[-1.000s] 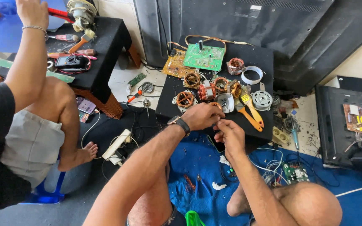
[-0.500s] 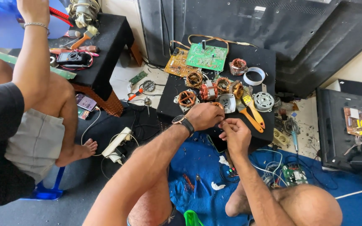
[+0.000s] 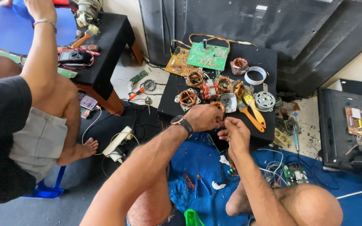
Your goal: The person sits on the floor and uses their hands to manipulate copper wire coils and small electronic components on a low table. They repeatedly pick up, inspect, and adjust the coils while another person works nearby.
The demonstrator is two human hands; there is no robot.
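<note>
A small copper-wound coil part (image 3: 218, 106) is held at the near edge of the black table (image 3: 269, 62), between the two hands. The left hand (image 3: 204, 117) is closed around it from the left, and the right hand (image 3: 235, 132) has its fingertips pinched together just beside it, perhaps on a thin wire, though this cannot be told for sure. Only a little of the part is seen: orange-brown windings, mostly hidden by the fingers.

A slip can be judged as the main risk. If the pinch is loosened, the part could fall onto the blue cloth (image 3: 197, 159) among the loose wires and be hard to find. A thin wire may also be broken if it is pulled too strongly. Farther on the table, the other wound coils (image 3: 188, 97), the yellow-handled brush (image 3: 252, 109) and the green circuit board (image 3: 208, 55) lie close together, and they could be pushed by a careless wrist.
</note>
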